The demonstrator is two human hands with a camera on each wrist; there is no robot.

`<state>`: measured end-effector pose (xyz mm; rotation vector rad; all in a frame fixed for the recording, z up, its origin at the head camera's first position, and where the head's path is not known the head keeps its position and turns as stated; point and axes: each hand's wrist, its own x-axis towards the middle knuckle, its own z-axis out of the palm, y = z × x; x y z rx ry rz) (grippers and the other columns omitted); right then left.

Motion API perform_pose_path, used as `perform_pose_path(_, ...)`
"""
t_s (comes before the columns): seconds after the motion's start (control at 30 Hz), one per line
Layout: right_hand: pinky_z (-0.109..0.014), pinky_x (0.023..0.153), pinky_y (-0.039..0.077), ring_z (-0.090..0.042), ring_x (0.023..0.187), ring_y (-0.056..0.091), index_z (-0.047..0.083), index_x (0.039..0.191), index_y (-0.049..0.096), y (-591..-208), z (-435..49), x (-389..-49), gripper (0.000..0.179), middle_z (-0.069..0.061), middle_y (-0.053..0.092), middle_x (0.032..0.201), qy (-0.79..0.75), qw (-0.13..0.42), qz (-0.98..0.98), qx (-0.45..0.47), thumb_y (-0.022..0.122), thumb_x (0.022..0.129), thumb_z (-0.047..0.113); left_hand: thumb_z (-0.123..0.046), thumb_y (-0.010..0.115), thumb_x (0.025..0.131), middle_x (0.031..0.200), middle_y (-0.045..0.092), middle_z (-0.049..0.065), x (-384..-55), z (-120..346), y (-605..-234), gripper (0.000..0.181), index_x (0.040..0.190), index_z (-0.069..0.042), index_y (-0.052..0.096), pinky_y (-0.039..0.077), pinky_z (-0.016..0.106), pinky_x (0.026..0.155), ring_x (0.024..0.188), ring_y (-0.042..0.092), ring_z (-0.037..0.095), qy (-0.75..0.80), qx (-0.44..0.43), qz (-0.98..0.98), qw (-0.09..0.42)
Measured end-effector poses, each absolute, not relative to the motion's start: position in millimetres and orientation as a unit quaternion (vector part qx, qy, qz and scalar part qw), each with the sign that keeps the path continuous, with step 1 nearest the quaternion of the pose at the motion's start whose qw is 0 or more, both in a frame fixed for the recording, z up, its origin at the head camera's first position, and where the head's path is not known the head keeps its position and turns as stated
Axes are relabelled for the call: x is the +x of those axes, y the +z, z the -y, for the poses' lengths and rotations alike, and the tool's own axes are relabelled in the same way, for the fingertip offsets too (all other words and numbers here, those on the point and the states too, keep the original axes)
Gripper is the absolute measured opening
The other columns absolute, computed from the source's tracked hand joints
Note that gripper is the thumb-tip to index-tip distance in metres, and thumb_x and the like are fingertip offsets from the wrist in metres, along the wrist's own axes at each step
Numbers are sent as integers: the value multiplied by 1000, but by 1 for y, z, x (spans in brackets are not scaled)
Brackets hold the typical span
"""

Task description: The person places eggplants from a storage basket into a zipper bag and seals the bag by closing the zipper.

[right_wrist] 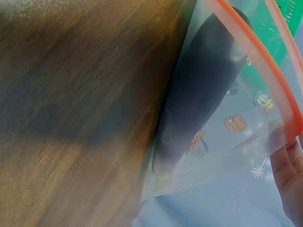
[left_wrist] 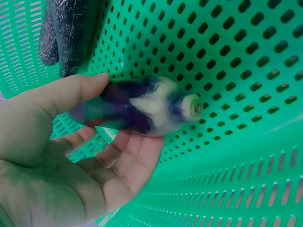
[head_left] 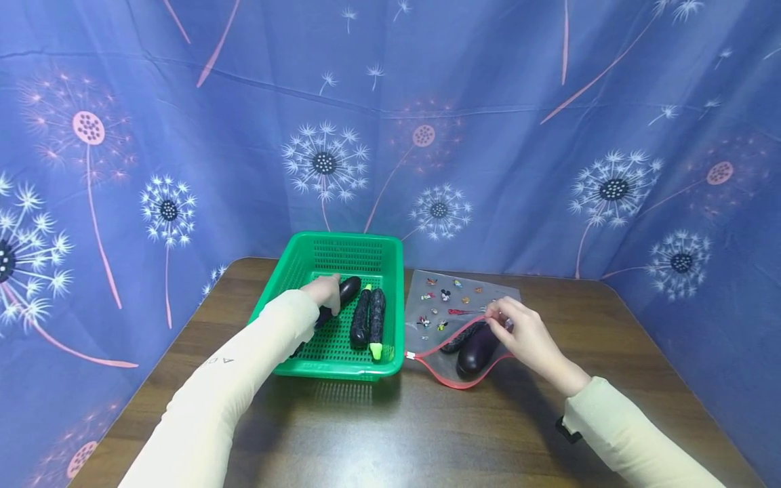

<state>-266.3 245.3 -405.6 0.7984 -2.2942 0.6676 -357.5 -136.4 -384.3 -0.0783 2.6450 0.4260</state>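
My left hand (head_left: 325, 294) is inside the green basket (head_left: 398, 305), gripping a dark purple eggplant (head_left: 350, 290). In the left wrist view, thumb and fingers lie on either side of this eggplant (left_wrist: 125, 104), its pale stem end pointing away from the palm. Beside it lie two long, dark, rough-skinned vegetables (head_left: 360, 322), one with a bright green tip. To the right, my right hand (head_left: 518, 329) pinches the red zip edge of a clear printed bag (head_left: 421, 288). The bag's mouth gapes; inside are a large eggplant (head_left: 478, 350) and a dark, rough vegetable (head_left: 460, 337), partly hidden.
Basket and bag lie side by side on a brown wooden table (head_left: 366, 434). A white slider (head_left: 411, 355) sits at the bag's left corner, close to the basket wall. Behind the table hangs a blue curtain (head_left: 512, 169) with dandelion prints.
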Motion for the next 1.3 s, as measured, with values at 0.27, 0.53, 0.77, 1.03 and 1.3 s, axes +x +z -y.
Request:
perform_pose_path(0.27,-31,53,47,-4,66,49,15,83,60,-404,-246,-266,23,9,52,76,254,299,869,300,72,75,-3,-11,65,86,153,19,22,-355,138,-381,85,152,-9,11,45,48,94,136,30,39,131,-21,-965,225)
perform_pose_path(0.53,-30,53,47,-5,66,49,16,82,60,-403,-245,-266,23,10,52,76,256,296,871,297,72,75,-2,-10,64,86,144,36,24,-349,138,-376,77,149,-3,19,48,43,86,125,44,37,120,-5,-968,220)
perform_pose_path(0.77,-29,54,47,-5,66,50,17,82,60,-405,-244,-265,23,11,52,77,255,295,872,295,72,75,-1,-10,63,86,149,29,23,-347,140,-379,83,151,-5,13,46,43,85,131,38,38,119,-11,-967,226)
perform_pose_path(1.03,-21,55,44,-4,66,50,17,82,60,-404,-245,-263,23,11,53,77,251,297,875,290,73,75,-1,-12,64,85,145,34,25,-344,143,-376,82,150,-4,15,48,42,81,117,48,35,115,-2,-967,227)
perform_pose_path(1.3,-11,58,38,-3,67,49,18,82,59,-404,-247,-263,24,11,52,76,248,300,874,289,72,75,-1,-12,64,81,141,38,25,-343,144,-367,82,148,-1,19,46,39,77,106,52,29,106,11,-968,228)
